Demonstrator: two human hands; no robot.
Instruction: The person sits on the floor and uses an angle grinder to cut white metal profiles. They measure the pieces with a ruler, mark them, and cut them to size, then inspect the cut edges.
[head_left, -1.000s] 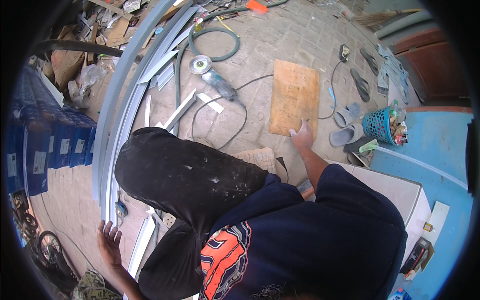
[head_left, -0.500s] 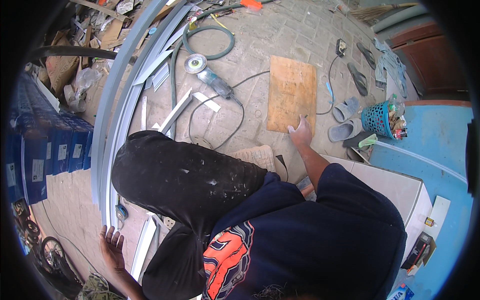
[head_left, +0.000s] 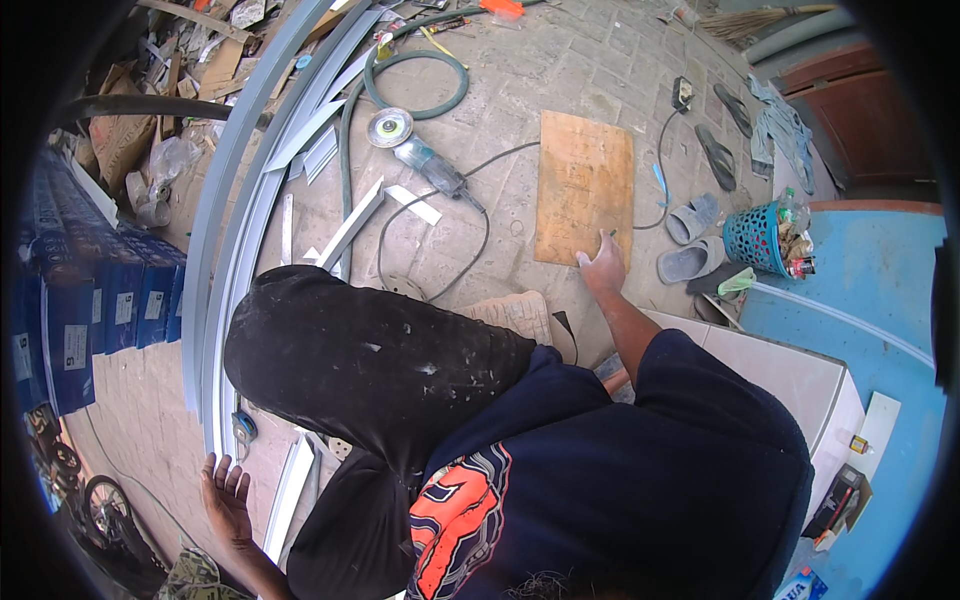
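My right hand (head_left: 603,268) rests at the near edge of a flat brown wooden board (head_left: 585,185) lying on the paving. Its fingers are closed on a thin pencil (head_left: 613,233), of which only a small dark end shows. My left hand (head_left: 228,500) is raised at the lower left with its fingers apart, holding nothing. It is nearest to the ends of long grey-white metal profiles (head_left: 232,260). Just beyond its fingertips a blue tape measure (head_left: 243,427) lies on the ground.
An angle grinder (head_left: 430,165) lies ahead, its cord looping toward the board. Cut profile pieces (head_left: 352,225) and a green hose (head_left: 463,90) are around it. Blue boxes (head_left: 80,330) stand at the left. Slippers (head_left: 690,260) and a turquoise basket (head_left: 752,240) are at the right.
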